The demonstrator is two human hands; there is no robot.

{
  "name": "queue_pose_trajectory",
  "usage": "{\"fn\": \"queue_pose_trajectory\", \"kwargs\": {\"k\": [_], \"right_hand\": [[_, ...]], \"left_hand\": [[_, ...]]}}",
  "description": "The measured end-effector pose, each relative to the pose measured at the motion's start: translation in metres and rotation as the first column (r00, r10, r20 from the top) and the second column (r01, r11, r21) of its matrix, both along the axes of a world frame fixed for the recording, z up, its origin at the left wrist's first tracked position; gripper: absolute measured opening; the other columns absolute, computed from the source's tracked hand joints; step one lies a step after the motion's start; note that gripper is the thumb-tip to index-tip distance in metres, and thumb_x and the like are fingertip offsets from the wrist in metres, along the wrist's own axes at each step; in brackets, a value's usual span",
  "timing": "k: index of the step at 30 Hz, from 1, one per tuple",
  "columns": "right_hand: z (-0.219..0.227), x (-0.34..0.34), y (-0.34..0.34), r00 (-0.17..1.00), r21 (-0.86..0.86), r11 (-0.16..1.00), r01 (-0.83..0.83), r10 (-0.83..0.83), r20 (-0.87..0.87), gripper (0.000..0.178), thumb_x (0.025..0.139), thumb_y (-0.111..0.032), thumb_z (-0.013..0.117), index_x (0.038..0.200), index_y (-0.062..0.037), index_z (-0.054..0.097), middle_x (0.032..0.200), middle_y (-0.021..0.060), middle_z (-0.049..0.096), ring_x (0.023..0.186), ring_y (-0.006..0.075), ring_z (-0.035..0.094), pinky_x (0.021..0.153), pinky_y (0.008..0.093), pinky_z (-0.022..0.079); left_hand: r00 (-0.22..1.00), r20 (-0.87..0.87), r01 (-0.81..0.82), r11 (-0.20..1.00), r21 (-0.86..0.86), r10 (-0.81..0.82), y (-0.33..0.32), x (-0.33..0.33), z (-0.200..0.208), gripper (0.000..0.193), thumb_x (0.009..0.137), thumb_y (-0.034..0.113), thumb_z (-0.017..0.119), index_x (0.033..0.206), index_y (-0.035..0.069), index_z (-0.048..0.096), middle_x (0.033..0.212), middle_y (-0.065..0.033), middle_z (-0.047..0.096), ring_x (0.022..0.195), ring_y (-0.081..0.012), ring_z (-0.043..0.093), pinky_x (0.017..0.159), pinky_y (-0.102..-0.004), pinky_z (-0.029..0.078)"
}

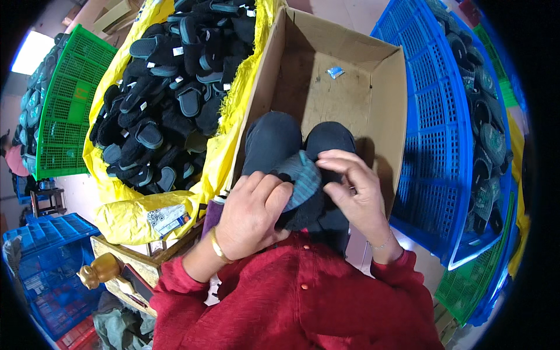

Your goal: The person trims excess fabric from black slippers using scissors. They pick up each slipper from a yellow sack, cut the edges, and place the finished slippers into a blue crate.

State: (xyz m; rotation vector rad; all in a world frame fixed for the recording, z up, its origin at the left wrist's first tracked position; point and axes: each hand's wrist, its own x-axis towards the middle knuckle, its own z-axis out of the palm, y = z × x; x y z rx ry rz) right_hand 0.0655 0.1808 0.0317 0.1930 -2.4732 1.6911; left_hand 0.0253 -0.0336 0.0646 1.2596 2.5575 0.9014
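Over my lap, my left hand [256,210] is closed on a slipper with a dark, teal-striped sole [304,182]. The sole's rounded end tilts up beyond my fingers. Fuzzy black material [307,214] shows just below it; whether it belongs to the same slipper I cannot tell. My right hand [359,189] is beside the sole's right edge, fingers bent and apart from the thumb. Its fingertips are close to the rounded end, and I see nothing held between them.
An open cardboard box [382,87] stands beyond my knees, a small blue-and-white packet [335,72] inside. To its left, a yellow sack [233,111] is heaped with black slippers [189,100]. Blue crates [434,128] of slippers rise on the right; a green crate [76,99] stands far left.
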Motion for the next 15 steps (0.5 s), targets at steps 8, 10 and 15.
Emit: {"fn": "queue_pose_trajectory", "kwargs": {"k": [8,10,15], "right_hand": [[-0.008,0.033,0.000,0.905,0.180,0.897,-0.404,0.362,0.225,0.076,0.060,-0.043,0.081,0.114,-0.0018,0.048,0.111,0.0134,0.044,0.097,0.0325,0.055,0.082,0.0399,0.046],[-0.014,0.040,0.007,0.904,0.217,0.893,-0.394,0.334,0.266,0.079,0.060,-0.043,0.081,0.116,-0.0007,0.045,0.112,0.0142,0.043,0.097,0.0329,0.055,0.082,0.0398,0.046],[-0.027,0.049,0.013,0.936,0.271,0.915,-0.300,0.227,0.268,0.080,0.059,-0.039,0.081,0.117,-0.0006,0.041,0.113,0.0149,0.041,0.096,0.0334,0.055,0.081,0.0398,0.047]], "left_hand": [[0.878,0.291,0.391,0.920,0.019,-0.379,-0.003,-0.014,-0.016,0.065,0.049,0.020,0.079,0.108,0.003,0.054,0.095,-0.0124,0.055,0.093,-0.0315,0.054,0.082,-0.0366,0.047],[0.873,0.302,0.386,0.921,0.053,-0.383,0.004,-0.017,-0.028,0.066,0.050,0.021,0.080,0.108,0.003,0.054,0.098,-0.0127,0.055,0.096,-0.0314,0.053,0.083,-0.0364,0.046],[0.899,0.319,0.324,0.946,-0.027,-0.299,0.014,-0.024,-0.039,0.067,0.046,0.022,0.084,0.103,0.002,0.057,0.101,-0.0136,0.054,0.096,-0.0320,0.051,0.085,-0.0371,0.044]]}}
